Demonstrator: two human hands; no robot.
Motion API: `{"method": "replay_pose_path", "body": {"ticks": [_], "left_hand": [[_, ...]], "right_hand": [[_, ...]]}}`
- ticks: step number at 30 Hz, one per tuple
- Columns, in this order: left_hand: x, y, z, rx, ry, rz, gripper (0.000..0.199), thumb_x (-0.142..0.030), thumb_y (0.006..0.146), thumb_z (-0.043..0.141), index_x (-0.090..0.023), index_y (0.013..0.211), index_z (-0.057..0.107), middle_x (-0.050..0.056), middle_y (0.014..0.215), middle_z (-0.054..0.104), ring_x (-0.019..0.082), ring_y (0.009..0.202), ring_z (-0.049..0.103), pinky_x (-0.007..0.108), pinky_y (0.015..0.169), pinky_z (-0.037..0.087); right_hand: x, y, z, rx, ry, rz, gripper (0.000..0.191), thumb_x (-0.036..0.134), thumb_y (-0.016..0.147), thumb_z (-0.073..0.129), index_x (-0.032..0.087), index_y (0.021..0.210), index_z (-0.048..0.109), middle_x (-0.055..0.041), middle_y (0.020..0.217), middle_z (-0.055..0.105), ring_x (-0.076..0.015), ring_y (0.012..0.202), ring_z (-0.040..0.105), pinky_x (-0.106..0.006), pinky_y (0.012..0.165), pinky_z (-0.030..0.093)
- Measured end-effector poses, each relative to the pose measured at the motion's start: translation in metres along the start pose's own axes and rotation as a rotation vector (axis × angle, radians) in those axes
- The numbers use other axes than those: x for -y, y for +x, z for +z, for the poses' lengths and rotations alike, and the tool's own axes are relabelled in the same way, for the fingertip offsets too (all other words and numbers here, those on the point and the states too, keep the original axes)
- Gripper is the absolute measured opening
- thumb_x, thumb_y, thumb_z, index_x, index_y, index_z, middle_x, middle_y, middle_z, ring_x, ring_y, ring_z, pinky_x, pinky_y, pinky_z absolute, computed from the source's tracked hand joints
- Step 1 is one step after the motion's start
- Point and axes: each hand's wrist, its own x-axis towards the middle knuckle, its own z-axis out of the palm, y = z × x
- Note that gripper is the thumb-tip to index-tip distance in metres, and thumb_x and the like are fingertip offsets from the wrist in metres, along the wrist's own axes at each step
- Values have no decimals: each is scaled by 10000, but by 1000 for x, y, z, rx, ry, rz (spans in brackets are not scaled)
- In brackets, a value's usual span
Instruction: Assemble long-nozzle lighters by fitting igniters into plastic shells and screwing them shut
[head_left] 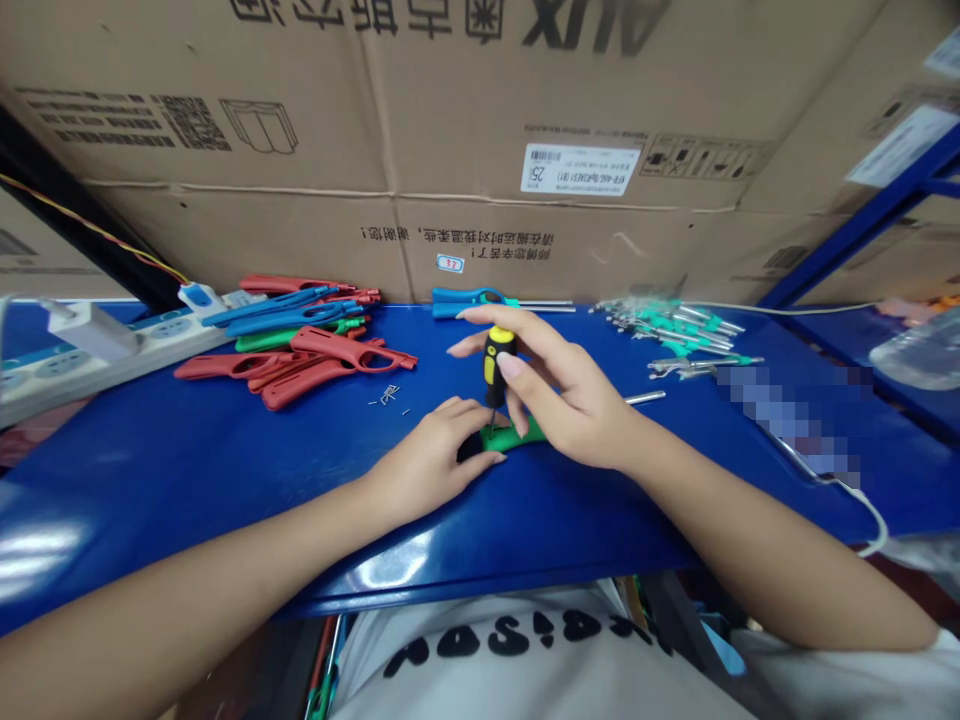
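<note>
Big carton (450,140) stands upright beyond the green handle (517,438), printing upside down; blue table (225,460) runs beneath it all; white power strip (139,342) far left of the green handle; pile of handles (337,355), red, blue and some green, left and behind it; cluster of metal rods (679,332) with teal parts, right and behind it.

Left hand (431,455) closes on the left end of the green handle, thumb along the near side, fingers over the far side; right hand (570,400) hangs over its right part, half open, fingers spread loosely around the screwdriver (495,375), thumb tip at the grip; can't tell how firm the hold is.

Green handle lies between the hands, on the table, lengthwise left to right; bright green, dark recess near its left end; middle and right part hidden by the right hand; silver rod (646,398) shows past that hand, join hidden; front table edge well apart on the near side of the green handle, bare blue surface between; blue lighter (465,300) beyond, near the carton.

Screwdriver, black and yellow, near upright, tip at the green handle; loose screws (388,395) left of it, slightly behind.
</note>
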Motion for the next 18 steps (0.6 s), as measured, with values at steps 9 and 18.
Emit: {"method": "replay_pose_path", "body": {"ticks": [9,18], "left_hand": [[-3,0,1,-2,1,-32,257,-222,907,696,-189,1156,642,82,1201,682,264,1145,605,428,1007,498],[-5,-2,0,12,37,-42,239,-215,895,679,-186,1127,631,88,1142,704,278,1042,651,437,930,537]], "right_hand": [[-13,2,1,-235,-318,-185,220,372,867,742,206,947,621,-12,912,673,-143,794,633,-284,759,547],[6,1,-5,63,-43,-60,250,317,983,576,224,1214,599,-30,1035,680,-112,783,648,-234,676,538]]}}
